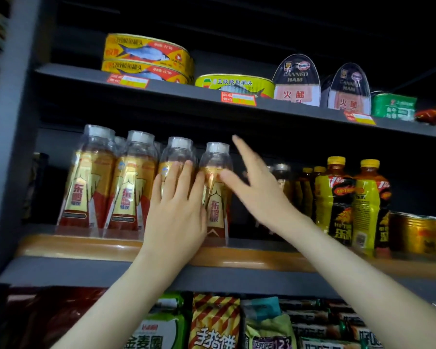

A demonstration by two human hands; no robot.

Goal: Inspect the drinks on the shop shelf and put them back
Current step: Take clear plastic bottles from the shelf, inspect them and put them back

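Observation:
A row of gold-and-red drink bottles with clear dome caps stands on the middle shelf. My left hand lies flat with fingers spread against the third bottle. The fourth bottle stands just right of it. My right hand is open beside that fourth bottle, thumb touching its shoulder, fingers pointing up and back into the dark gap to the right. Neither hand grips a bottle. The two leftmost bottles stand untouched.
Yellow-and-black drink bottles and gold cans fill the right of the same shelf. The shelf above holds fish tins and canned ham close overhead. Snack packets sit below. A grey upright post bounds the left.

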